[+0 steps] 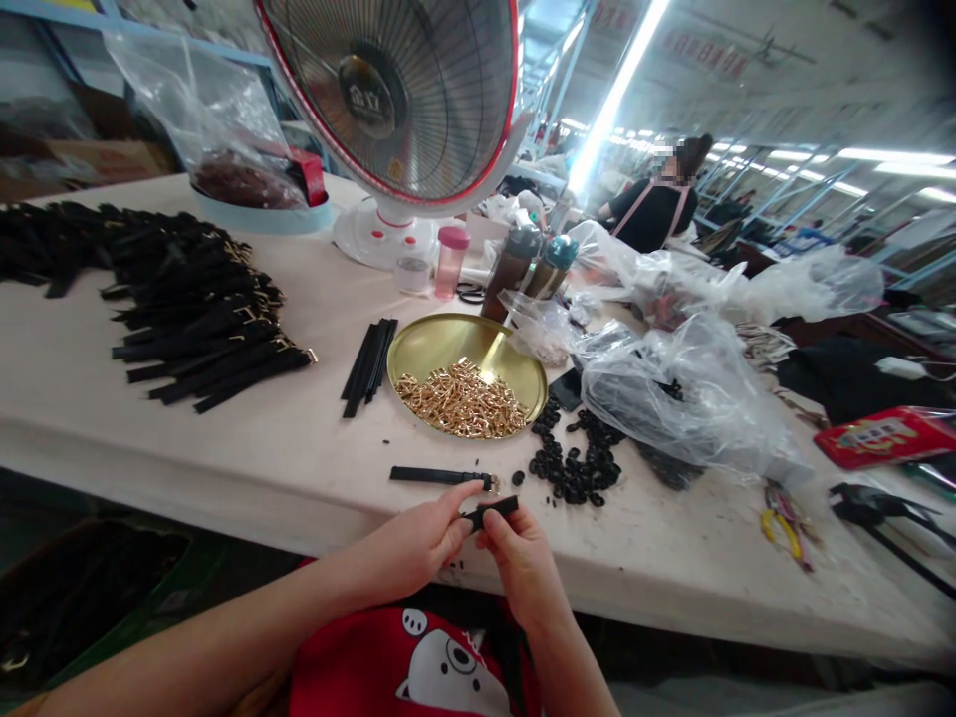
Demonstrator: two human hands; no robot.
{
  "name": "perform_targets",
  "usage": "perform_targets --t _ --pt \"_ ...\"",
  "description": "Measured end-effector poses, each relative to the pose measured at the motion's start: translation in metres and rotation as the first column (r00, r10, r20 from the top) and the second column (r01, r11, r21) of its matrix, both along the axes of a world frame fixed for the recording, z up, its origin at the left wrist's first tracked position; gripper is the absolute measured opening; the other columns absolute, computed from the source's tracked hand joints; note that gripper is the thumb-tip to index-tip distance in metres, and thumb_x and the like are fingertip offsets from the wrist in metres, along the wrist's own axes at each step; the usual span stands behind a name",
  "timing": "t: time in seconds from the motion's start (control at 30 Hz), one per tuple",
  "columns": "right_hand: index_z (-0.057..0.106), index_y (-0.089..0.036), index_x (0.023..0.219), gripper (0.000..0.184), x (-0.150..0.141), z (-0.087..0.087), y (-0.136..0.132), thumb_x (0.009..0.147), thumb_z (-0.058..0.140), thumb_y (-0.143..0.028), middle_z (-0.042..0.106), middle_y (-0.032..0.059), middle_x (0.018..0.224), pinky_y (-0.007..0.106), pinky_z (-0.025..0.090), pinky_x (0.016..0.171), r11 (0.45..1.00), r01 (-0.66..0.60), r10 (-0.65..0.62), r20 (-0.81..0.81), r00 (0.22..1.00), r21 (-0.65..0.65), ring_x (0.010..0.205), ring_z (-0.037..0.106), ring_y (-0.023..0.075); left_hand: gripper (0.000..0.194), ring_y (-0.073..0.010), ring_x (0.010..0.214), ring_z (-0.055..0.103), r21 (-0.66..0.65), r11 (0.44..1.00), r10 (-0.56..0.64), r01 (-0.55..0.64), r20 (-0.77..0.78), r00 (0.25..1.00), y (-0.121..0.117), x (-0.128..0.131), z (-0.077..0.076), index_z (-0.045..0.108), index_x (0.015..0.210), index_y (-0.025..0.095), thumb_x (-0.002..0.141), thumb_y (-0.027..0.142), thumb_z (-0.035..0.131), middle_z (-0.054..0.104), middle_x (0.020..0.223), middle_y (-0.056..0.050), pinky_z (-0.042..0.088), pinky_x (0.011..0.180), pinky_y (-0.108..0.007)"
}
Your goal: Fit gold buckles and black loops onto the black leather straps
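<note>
The left hand (407, 553) and right hand (521, 570) are close together and pinch a short black strap (493, 511) over the table (224, 448) edge. A longer black strap (437, 476) lies just beyond them.

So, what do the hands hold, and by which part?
A short black strap. The right hand pinches it near its left end, and the left hand touches that same end; the other end sticks out free.
</note>
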State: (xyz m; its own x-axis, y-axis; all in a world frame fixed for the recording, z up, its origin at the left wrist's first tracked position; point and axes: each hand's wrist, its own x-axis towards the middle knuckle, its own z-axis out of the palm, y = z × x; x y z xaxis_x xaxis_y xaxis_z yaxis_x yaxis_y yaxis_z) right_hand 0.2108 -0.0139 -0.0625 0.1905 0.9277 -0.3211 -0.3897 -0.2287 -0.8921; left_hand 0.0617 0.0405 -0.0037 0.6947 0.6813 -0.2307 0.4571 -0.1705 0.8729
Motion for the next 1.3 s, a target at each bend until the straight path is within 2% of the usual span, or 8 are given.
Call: perform_targets --t 0.2,0.3,0.4,0.57,0.67,0.8,0.9,1.3 --pt "0.060 -0.018 0.081 0.024 0.027 0.007 0.049 0.077 0.053 -0.041 0.054 -0.0012 0.061 0.026 0.040 0.059 0.986 -0.148 0.093 0.493 0.865 0.075 0.059 0.049 0.0131 0.032 -0.0155 0.074 0.053 -0.036 0.994 0.109 -0.105 0.103 0.989 0.028 0.000 -0.017 0.054 0.097 0.017 0.086 0.041 0.035 0.059 0.078 -0.002 0.041 0.065 -0.025" --pt "0.060 -0.016 0.083 0.019 0.067 0.011 0.094 0.080 0.049 -0.031 0.058 0.0058 0.081 0.028 0.040 0.065 0.987 -0.127 -0.050 0.934 0.354 0.101 0.070 0.053 0.0158 0.028 -0.0089 0.047 0.035 -0.173 0.966 0.216 -0.194 0.121 0.969 0.044 0.000 -0.027 0.047 0.078 0.017 0.086 0.042 0.034 0.038 0.051 0.007 0.029 0.044 -0.020" --pt "0.063 -0.016 0.074 0.015 0.090 0.009 0.133 0.078 0.050 -0.021 0.059 0.0085 0.079 0.029 0.037 0.062 0.982 -0.168 0.070 0.990 -0.118 -0.090 0.069 0.054 0.0181 0.026 -0.0071 0.044 0.029 -0.254 0.943 0.263 -0.213 0.178 0.948 0.053 0.004 -0.032 0.044 0.076 0.018 0.085 0.040 0.035 0.032 0.049 0.009 0.024 0.042 -0.018" --pt "0.061 -0.016 0.066 0.014 0.094 0.009 0.151 0.075 0.051 -0.017 0.059 0.0084 0.072 0.029 0.034 0.060 0.970 -0.199 0.103 0.975 -0.196 -0.142 0.066 0.054 0.0188 0.024 -0.0059 0.039 0.029 -0.314 0.926 0.280 -0.211 0.195 0.940 0.058 0.009 -0.028 0.040 0.074 0.018 0.084 0.039 0.036 0.035 0.048 0.009 0.024 0.040 -0.018" --pt "0.060 -0.017 0.071 0.013 0.091 0.017 0.138 0.077 0.048 -0.020 0.059 0.0074 0.078 0.028 0.035 0.061 0.978 -0.200 0.032 0.995 -0.095 -0.051 0.069 0.053 0.0171 0.023 -0.0062 0.041 0.035 -0.287 0.928 0.301 -0.236 0.210 0.930 0.062 0.011 -0.023 0.041 0.076 0.017 0.084 0.038 0.036 0.042 0.051 0.007 0.029 0.042 -0.019" --pt "0.055 -0.019 0.073 0.014 0.070 0.028 0.106 0.078 0.050 -0.031 0.056 -0.0002 0.065 0.025 0.038 0.054 0.948 -0.317 0.166 0.830 0.532 0.013 0.057 0.050 0.0128 0.023 -0.0062 0.043 0.036 -0.222 0.937 0.323 -0.271 0.250 0.913 0.067 0.019 -0.017 0.042 0.076 0.017 0.082 0.039 0.043 0.042 0.052 0.007 0.030 0.043 -0.019" --pt "0.054 -0.019 0.073 0.019 0.047 0.035 0.079 0.077 0.054 -0.038 0.057 -0.0018 0.062 0.024 0.040 0.053 0.915 -0.403 0.344 0.551 0.760 -0.015 0.056 0.051 0.0115 0.027 -0.0056 0.042 0.034 -0.263 0.943 0.272 -0.205 0.254 0.928 0.065 0.025 -0.014 0.043 0.076 0.016 0.079 0.043 0.046 0.042 0.051 0.008 0.028 0.040 -0.018" --pt "0.060 -0.014 0.075 0.022 0.018 0.026 0.035 0.066 0.071 -0.031 0.059 -0.0025 0.063 0.017 0.045 0.051 0.926 -0.367 0.306 -0.393 0.867 -0.089 0.052 0.053 0.0054 0.018 -0.0086 0.056 0.042 -0.066 0.998 0.015 -0.010 0.084 0.996 0.037 0.006 -0.009 0.055 0.080 0.014 0.072 0.030 0.050 0.051 0.064 0.004 0.032 0.050 -0.019"
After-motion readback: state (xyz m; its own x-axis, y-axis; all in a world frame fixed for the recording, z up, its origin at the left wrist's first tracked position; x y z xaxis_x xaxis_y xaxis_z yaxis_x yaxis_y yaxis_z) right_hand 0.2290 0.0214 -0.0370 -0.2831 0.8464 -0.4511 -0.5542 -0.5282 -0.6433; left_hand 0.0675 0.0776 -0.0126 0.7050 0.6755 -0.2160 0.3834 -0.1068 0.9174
